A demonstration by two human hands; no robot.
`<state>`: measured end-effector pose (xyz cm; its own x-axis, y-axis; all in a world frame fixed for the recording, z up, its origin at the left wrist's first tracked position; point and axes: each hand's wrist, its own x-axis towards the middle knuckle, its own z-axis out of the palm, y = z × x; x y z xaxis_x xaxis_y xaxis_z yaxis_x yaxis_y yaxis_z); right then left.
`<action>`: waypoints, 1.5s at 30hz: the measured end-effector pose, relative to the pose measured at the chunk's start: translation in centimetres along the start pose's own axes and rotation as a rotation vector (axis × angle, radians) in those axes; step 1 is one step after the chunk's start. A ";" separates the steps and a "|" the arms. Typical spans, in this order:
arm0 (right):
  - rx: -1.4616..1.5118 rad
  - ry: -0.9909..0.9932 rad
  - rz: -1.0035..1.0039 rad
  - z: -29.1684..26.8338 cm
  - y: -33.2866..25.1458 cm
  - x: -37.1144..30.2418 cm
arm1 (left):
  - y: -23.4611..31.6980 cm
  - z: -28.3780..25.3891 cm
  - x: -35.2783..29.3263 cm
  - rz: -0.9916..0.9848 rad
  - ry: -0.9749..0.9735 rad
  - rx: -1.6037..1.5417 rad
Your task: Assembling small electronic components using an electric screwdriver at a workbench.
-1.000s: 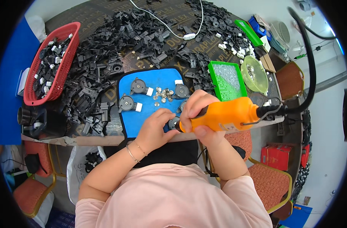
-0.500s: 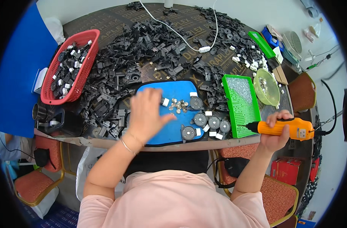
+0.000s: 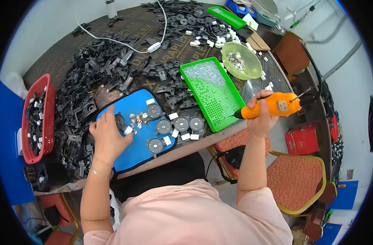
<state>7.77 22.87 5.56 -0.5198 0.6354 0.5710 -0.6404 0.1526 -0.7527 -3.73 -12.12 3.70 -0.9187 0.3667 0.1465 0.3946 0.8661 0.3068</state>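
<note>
My left hand (image 3: 109, 136) is over the left part of a blue mat (image 3: 131, 153), its fingers and thumb apart around a black round caster part (image 3: 120, 121) with a white block. Whether the fingertips touch that part I cannot tell. My right hand (image 3: 262, 122) is wrapped round an orange electric screwdriver (image 3: 282, 104), its black nose pointing left at the right edge of a green perforated tray (image 3: 217, 98) holding small screws. Small round metal pieces (image 3: 137, 119) lie in a group on the mat. Several black casters with white blocks (image 3: 156, 145) sit right of them.
Heaps of black plastic parts (image 3: 96, 61) cover the table's left and far side. A red basket (image 3: 41, 118) of parts stands at the left. A yellow-green bowl (image 3: 235, 61) of metal pieces is beyond the tray, near loose white blocks (image 3: 219, 39). A white cable (image 3: 109, 37) crosses the far side.
The view has turned to the right. My left hand has come down from over the mat to the black caster part. The screwdriver stays in my right hand, now beside the tray.
</note>
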 end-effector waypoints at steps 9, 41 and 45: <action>0.028 -0.032 0.021 0.1 1.0 -0.1 | 1.0 -0.5 -4.6 0.168 -0.219 -0.117; 0.028 -0.040 0.037 1.1 -0.2 0.5 | -0.7 1.5 -5.3 0.091 -0.184 -0.603; 0.240 -0.197 0.080 5.2 -2.5 0.0 | -0.8 1.9 -5.1 0.048 -0.170 -0.663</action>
<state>6.45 18.50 9.16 -0.6580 0.4759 0.5835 -0.6964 -0.0899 -0.7120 0.61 -14.00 0.88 -0.8681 0.4946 0.0414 0.3107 0.4766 0.8224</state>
